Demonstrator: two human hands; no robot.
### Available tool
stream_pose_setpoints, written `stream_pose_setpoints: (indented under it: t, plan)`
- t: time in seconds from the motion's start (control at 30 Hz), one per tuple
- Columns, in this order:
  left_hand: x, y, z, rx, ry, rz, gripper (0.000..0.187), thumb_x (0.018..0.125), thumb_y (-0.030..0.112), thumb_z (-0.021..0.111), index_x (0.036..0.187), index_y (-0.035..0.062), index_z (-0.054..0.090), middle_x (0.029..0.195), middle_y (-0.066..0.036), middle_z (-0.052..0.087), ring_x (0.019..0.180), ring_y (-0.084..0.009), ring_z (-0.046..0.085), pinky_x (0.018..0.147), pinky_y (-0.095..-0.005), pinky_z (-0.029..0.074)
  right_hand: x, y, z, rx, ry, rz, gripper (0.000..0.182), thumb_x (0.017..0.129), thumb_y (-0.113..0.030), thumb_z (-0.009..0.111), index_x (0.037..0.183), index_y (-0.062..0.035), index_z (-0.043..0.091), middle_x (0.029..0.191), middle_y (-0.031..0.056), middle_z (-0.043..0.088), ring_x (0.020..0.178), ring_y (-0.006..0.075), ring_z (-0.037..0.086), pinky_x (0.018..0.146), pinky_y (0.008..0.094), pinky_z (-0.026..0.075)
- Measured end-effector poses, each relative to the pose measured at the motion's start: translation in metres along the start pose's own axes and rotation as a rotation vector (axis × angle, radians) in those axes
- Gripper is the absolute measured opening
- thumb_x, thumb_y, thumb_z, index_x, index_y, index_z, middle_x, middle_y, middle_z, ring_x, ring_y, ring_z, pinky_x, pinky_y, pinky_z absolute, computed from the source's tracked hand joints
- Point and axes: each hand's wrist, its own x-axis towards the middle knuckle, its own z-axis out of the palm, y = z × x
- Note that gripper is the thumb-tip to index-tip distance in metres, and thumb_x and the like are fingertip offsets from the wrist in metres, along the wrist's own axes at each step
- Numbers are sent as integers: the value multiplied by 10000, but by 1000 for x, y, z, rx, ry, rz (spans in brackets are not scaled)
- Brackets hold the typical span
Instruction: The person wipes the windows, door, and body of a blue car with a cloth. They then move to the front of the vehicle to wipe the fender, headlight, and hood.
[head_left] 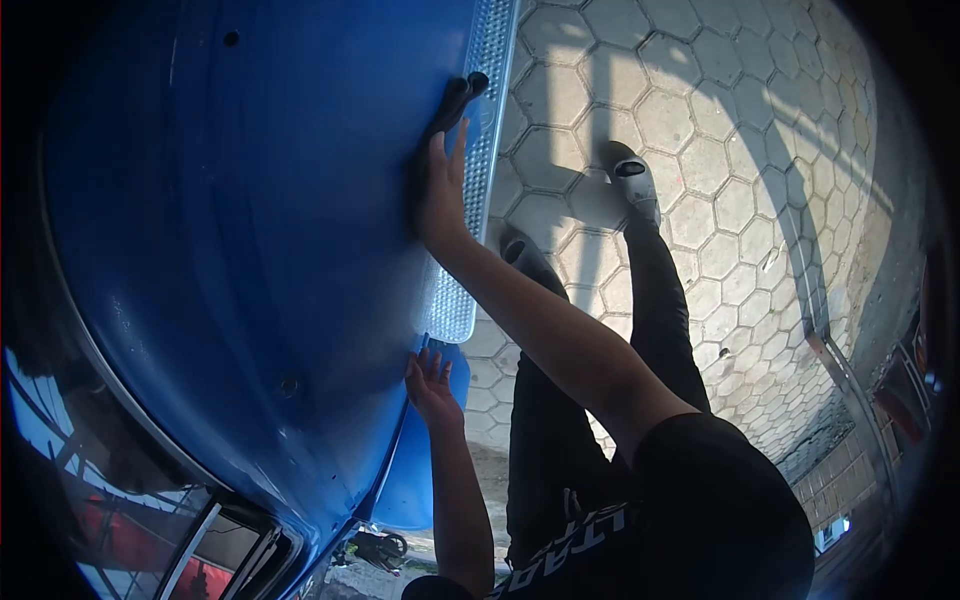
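The right hand point(443, 195) lies flat and open on the blue panel point(250, 200), gripping nothing, its fingertips at a black handle point(455, 100) at 12 o'clock. The left hand point(430, 385), at 6 o'clock, presses open-palmed against the panel's lower edge.

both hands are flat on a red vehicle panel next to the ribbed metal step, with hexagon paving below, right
Not quite: the vehicle panel is blue, not red, as the head view shows. The rest holds: the left hand and right hand press flat on it beside the ribbed metal step, with hexagon paving below.
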Motion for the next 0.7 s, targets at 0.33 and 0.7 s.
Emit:
stream_pose_setpoints:
  t: [0.33,0.7]
  plan:
    - [9,-48,-52,169,-200,-72,661,1105,509,526,1580,64,416,1534,-154,531,1402,-262,537,1091,-454,483,-191,180,5,-177,-222,-158,967,1049,-736,345,1724,-139,-6,1767,278,-28,1628,478,-87,1298,618,28]
    - [7,-150,-169,-194,-122,-223,643,1110,553,463,1592,129,428,1615,-75,474,1487,-320,448,1225,-554,364,-160,97,6,-318,-319,-350,1058,1009,-806,334,1719,-97,-3,1768,252,-119,1612,467,-188,1275,676,-32]
